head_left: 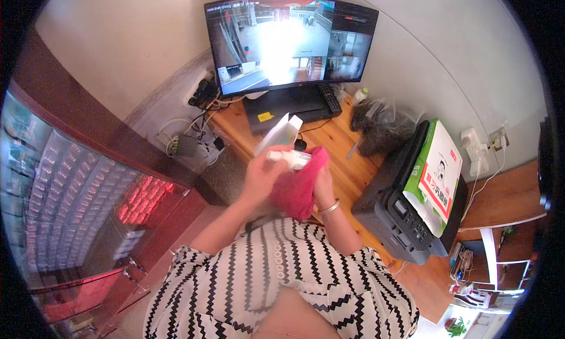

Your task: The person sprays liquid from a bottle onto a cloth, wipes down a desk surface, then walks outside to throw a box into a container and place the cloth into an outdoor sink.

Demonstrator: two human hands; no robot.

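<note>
My left hand point(263, 173) is closed on a small white bottle point(296, 159), which lies across the top of a dark pink cloth point(299, 189). A white box point(281, 133) with its flap raised stands just beyond this hand; whether the fingers touch it, I cannot tell. My right hand point(323, 189), with a silver bangle at the wrist, grips the pink cloth from the right side. Part of that hand is hidden behind the cloth. Both hands are close together above the front of the wooden desk point(338, 162).
A monitor point(294, 44) stands at the back, with a black box point(282, 106) and a remote point(329, 97) below it. Dark plastic bags point(385, 130) lie right of centre. A printer point(394, 206) carries books point(438, 177). Cables point(197, 133) and a glass cabinet point(82, 203) are left.
</note>
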